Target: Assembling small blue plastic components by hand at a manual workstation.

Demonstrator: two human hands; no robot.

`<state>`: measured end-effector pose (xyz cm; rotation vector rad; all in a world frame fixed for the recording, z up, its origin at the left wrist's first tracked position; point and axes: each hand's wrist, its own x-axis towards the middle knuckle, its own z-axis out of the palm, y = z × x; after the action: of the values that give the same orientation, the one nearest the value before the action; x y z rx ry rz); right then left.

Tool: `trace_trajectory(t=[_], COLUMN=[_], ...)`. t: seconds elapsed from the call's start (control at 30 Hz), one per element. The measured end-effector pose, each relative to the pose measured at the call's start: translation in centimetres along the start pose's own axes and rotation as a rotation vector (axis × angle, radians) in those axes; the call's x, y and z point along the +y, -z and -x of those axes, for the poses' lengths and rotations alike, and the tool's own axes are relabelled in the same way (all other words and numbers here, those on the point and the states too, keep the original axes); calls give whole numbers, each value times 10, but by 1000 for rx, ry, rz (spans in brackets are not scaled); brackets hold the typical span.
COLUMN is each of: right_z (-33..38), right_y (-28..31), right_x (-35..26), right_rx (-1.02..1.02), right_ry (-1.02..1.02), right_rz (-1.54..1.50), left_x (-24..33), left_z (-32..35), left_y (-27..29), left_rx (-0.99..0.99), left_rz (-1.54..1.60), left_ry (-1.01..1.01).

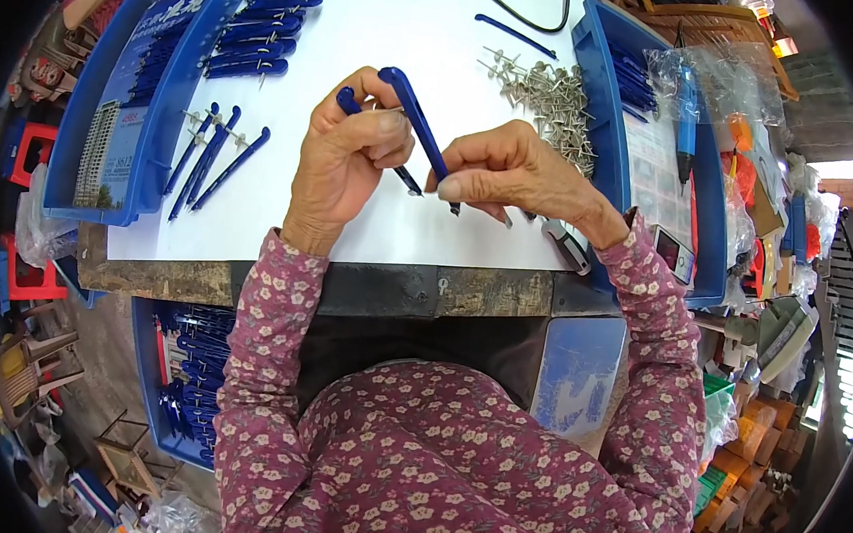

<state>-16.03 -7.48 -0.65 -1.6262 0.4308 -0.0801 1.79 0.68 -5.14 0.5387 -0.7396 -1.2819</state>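
Above the white tabletop, my left hand point(350, 159) is closed around a slim blue plastic piece point(348, 100) whose dark lower end sticks out below the fingers. A second long blue plastic piece point(414, 119) with a rounded, bent top slants across in front of it. My right hand point(520, 175) pinches that second piece near its lower end between thumb and fingers. Its upper part rests against my left fingers. Just beyond my right hand lies a heap of silver metal pins point(554, 98) with flat round heads. What the right fingertips cover is hidden.
Blue trays stand at left point(151, 142) and right point(607, 111). Several blue pieces with pins point(255, 31) lie stacked at the back left, and a few loose ones point(220, 156) nearer. A black cable point(529, 24) curves behind. Another bin of blue pieces point(202, 350) sits below the table edge.
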Motion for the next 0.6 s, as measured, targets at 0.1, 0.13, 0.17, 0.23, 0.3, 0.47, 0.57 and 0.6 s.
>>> trace_trajectory(t=[0.1,0.13,0.17,0.23,0.3,0.47,0.57,0.6], right_z=[-1,0,0,1,2,6,7,7], right_y=[-3,-3,-3,-3,-3,-8,-8,-8], right_x=[0,0,-1,-1,-2,-8,-9,-10], right_rx=[-24,-24,-8,6,11,0,-2,-1], right_ry=[-15,-14,-37,-60,-56,-37,-16,-15], right_rz=[52,49,17,-18,18,77,105,127], left_x=[-10,-13,-15,-16,-15,-16,-16,-16], left_z=[-2,-2,-3,-4,-4,-6,-7,-7], left_y=[11,13,13,14,16,22,25,26], left_rx=[-85,-83,-61,-36,-113,-219,-260,-271], left_rz=[240,238,276,311,293,265,281,277], left_ry=[57,60,75,91,112,139,155,167])
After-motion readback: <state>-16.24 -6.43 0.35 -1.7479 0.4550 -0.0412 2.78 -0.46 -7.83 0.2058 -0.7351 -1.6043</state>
